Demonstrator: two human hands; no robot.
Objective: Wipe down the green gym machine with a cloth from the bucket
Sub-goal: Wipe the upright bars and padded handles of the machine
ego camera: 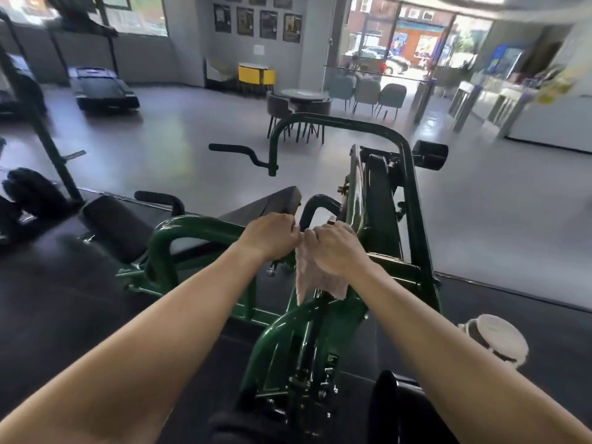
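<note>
- Nearest the lens, the left forearm point(166, 325) and the right forearm point(442, 341) reach forward from the bottom corners and converge over the middle of the frame
- Left hand point(269, 235): back of the hand up, its fingers point(290, 224) curled tight at the top edge of the cloth point(317, 280), which they seem to pinch; the knuckles touch the other hand
- Right hand point(336, 249): its fingers point(312, 233) are curled down over the cloth and grip it, with most of the fabric bunched under the palm
- Pale pink, the cloth hangs from both hands in a loose fold – its lower edge drapes against a sloping bar of the green gym machine point(413, 203)
- Green tubing of the machine runs under and around the hands, with a tall hoop behind them and a curved rail to the left; a black handle point(318, 203) arches just beyond the fingertips, beside a tilted black pad point(269, 201)
- At lower right a white bucket point(495, 336) stands on the dark floor mat point(64, 299), near the right forearm and apart from the machine; it is blurred, so what it holds cannot be made out
- Farther back, on the grey floor – a treadmill point(102, 91) at left, a round table with chairs point(304, 96) in the middle, a yellow cabinet point(256, 75) against the wall and framed posters point(256, 22) above it
</note>
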